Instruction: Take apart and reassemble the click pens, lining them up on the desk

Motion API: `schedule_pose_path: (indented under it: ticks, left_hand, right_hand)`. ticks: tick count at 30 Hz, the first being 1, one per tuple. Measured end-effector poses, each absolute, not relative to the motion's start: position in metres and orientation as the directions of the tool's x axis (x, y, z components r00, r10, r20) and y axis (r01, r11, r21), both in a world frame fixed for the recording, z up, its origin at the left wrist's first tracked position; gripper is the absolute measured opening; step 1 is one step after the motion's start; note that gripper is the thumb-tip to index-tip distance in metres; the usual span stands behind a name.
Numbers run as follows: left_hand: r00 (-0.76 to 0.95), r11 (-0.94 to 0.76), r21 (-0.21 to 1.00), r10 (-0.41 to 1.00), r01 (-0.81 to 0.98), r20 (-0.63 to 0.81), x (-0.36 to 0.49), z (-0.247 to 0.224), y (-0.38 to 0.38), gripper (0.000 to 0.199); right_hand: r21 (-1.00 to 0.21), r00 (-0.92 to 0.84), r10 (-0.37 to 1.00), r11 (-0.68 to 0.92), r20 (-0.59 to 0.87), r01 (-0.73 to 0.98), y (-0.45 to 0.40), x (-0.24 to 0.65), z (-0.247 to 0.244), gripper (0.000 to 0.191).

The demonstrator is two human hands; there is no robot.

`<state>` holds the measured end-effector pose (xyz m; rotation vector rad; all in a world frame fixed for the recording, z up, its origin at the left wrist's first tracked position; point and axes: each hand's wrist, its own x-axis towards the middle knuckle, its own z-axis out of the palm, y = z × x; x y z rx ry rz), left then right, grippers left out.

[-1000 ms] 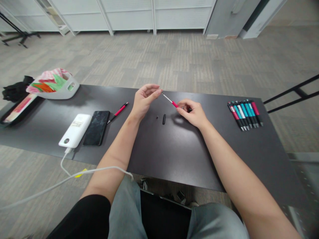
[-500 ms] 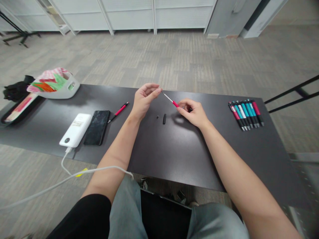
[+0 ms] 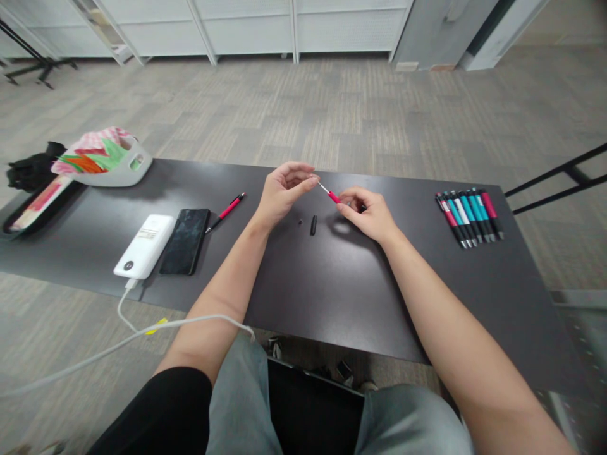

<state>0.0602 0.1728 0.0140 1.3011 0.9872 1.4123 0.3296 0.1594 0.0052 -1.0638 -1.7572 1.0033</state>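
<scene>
My right hand (image 3: 367,208) is closed on the red pen barrel (image 3: 334,196), tilted above the table. A thin pale pen refill (image 3: 324,188) sticks out of the barrel's open end. My left hand (image 3: 287,193) pinches the refill's far end between thumb and forefinger. Under my hands lie a black pen grip (image 3: 313,225) and a tiny dark metallic piece (image 3: 300,222), apart from each other. To the left of my left hand rests a whole red and black pen (image 3: 226,213).
On the right lies a row of several red, teal and white pens (image 3: 469,218). A black phone (image 3: 184,242) and a white power bank (image 3: 145,246) with a white cable (image 3: 190,322) are on the left. Beyond them stands a white basket (image 3: 140,158) holding colourful cloth.
My left hand has moved right, toward my right hand, pushing the refill further into the barrel. Less of the refill now shows. My right hand stays in place.
</scene>
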Motion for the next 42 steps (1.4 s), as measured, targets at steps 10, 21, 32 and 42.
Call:
schedule_pose_path:
  ticks: [10, 21, 32, 42]
  left_hand:
    - [0.149, -0.124, 0.972, 0.977, -0.198, 0.155, 0.063, 0.042, 0.163, 0.074]
    - [0.127, -0.264, 0.915, 0.963, 0.304, 0.236, 0.044, -0.001, 0.181, 0.044]
    - [0.438, -0.343, 0.734, 0.896, 0.587, 0.068, 0.031, 0.003, 0.172, 0.059]
    - [0.456, -0.255, 0.958, 0.874, 0.133, 0.170, 0.047, 0.010, 0.175, 0.064]
  right_hand:
    - [-0.929, -0.240, 0.936, 0.308, 0.257, 0.207, 0.163, 0.331, -0.001, 0.037]
    - [-0.926, -0.215, 0.945, 0.294, 0.245, 0.236, 0.165, 0.335, -0.004, 0.049]
    - [-0.934, -0.216, 0.949, 0.276, 0.228, 0.229, 0.166, 0.334, -0.004, 0.054]
    - [-0.937, -0.209, 0.946, 0.290, 0.250, 0.196, 0.167, 0.334, -0.008, 0.043]
